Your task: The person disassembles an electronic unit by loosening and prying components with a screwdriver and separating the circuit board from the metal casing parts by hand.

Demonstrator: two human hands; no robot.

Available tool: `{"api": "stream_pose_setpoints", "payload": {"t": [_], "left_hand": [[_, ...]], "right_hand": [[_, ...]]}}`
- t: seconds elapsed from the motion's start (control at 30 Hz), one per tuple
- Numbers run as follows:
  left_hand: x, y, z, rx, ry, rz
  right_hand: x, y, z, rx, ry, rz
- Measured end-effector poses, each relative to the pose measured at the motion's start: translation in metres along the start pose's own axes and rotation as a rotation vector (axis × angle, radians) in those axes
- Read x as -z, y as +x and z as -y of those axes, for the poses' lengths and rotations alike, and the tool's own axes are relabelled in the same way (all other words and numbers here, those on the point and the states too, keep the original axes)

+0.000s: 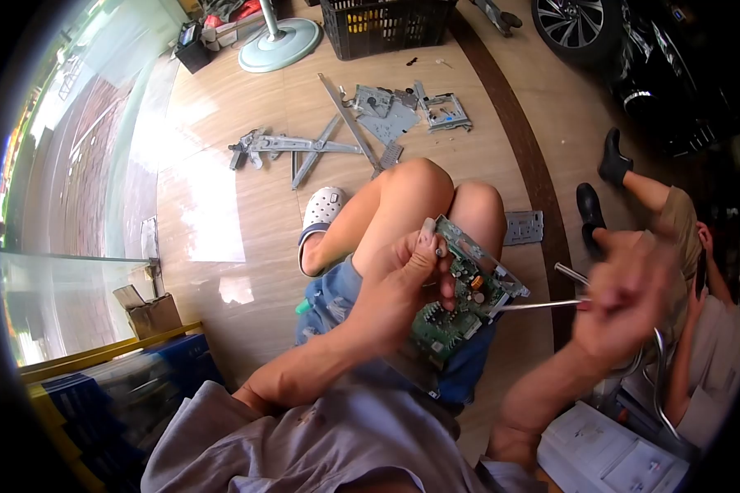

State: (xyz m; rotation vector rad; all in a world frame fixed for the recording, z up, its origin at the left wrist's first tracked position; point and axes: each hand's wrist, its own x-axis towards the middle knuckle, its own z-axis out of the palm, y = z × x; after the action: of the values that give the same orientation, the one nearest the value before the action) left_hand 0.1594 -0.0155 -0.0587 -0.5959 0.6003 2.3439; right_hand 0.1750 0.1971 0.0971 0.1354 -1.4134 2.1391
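Observation:
My left hand point(415, 267) is closed on a green circuit board point(448, 316), with the thumb and fingers gripping its upper left part. A metal frame runs along the board's upper right edge. The board is tilted above my lap. On the right, my right hand point(621, 296) is blurred by motion but its fingers are wrapped round a screwdriver point(543, 306). Only the thin metal shaft shows; the handle is hidden in the fist. The shaft points left, its tip at the board's right edge. Whether it touches cannot be made out.
Metal brackets point(308, 146) and dismantled plates point(390, 119) lie on the tiled floor ahead. A perforated metal plate point(524, 228) lies beyond my knee. Another person point(715, 329) sits at right, near a car wheel point(569, 20). A black crate point(386, 29) and round stand base point(279, 45) stand farther off.

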Motion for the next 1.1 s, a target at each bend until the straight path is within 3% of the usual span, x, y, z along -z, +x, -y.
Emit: {"api": "stream_pose_setpoints", "payload": {"t": [0.07, 0.17, 0.37, 0.47, 0.57, 0.67, 0.77, 0.87, 0.97, 1.07, 1.1], "left_hand": [[-0.001, 0.004, -0.011, 0.091, -0.012, 0.017], [-0.050, -0.040, -0.011, -0.354, 0.301, 0.079], [-0.048, -0.039, -0.008, -0.372, 0.319, 0.073], [0.012, 0.016, -0.005, 0.069, -0.002, 0.035], [0.001, 0.005, -0.012, 0.104, -0.006, 0.017], [-0.038, -0.037, -0.010, -0.400, 0.357, 0.162], [-0.041, -0.037, -0.010, -0.445, 0.352, 0.145], [-0.006, 0.004, -0.019, 0.094, 0.026, 0.032], [-0.041, -0.036, -0.013, -0.436, 0.395, 0.138], [-0.006, -0.001, -0.017, 0.023, 0.124, 0.098], [-0.003, 0.002, -0.018, 0.051, 0.093, 0.080]], "right_hand": [[0.003, 0.003, 0.023, 0.171, 0.107, -0.065], [-0.012, -0.003, 0.032, 0.352, 0.145, 0.009], [-0.038, -0.019, 0.011, 0.376, 0.192, 0.099], [-0.041, -0.021, 0.009, 0.324, 0.166, 0.128], [-0.045, -0.023, 0.005, 0.315, 0.160, 0.139], [-0.045, -0.024, 0.002, 0.325, 0.139, 0.165], [-0.045, -0.023, -0.001, 0.332, 0.122, 0.176], [-0.044, -0.023, -0.004, 0.330, 0.114, 0.184], [-0.044, -0.021, -0.004, 0.320, 0.117, 0.200], [-0.044, -0.021, -0.006, 0.311, 0.123, 0.208], [-0.044, -0.021, -0.006, 0.310, 0.124, 0.210]]}}
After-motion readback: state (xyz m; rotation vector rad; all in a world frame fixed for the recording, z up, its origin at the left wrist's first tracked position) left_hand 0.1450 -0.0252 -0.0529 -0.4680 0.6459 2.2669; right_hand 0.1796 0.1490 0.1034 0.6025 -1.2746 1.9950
